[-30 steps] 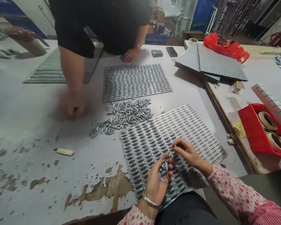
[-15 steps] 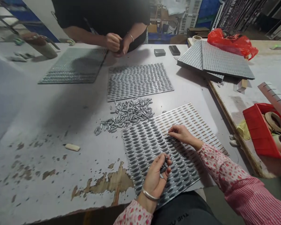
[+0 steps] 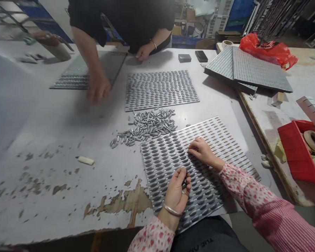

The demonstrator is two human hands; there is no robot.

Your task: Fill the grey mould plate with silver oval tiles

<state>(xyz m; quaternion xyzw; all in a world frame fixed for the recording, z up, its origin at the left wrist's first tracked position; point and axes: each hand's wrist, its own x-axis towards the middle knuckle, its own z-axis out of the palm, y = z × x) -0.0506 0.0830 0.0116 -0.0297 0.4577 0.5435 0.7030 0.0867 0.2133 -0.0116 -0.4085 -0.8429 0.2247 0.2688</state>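
A patterned panel [image 3: 217, 134] lies at an angle before me. Its left part carries rows of dark grey oval pieces; the right part shows pale slots with brownish edges. My left hand [image 3: 177, 187], palm turned up and fingers curled, holds several small grey oval pieces [image 3: 184, 184] over the panel's lower left. Where the dark rows meet the pale ones, my right hand [image 3: 201, 151] rests with thumb and fingers pinched together at the surface. Whatever its fingertips hold is hidden. Beyond the panel's upper left edge spreads a loose pile of grey oval pieces [image 3: 152, 126].
Another patterned panel [image 3: 162, 90] lies past the pile. Across the table, a person's hand [image 3: 99, 85] is reaching down beside a further panel [image 3: 70, 75]. Stacked panels [image 3: 259, 68], a red plastic bag [image 3: 267, 50] and a red bin [image 3: 299, 154] with tape rolls are at right.
The other person's hands have come apart, and one has swung toward the table at left. My left fingers have curled further over the pieces. My right hand stays nearly in place.
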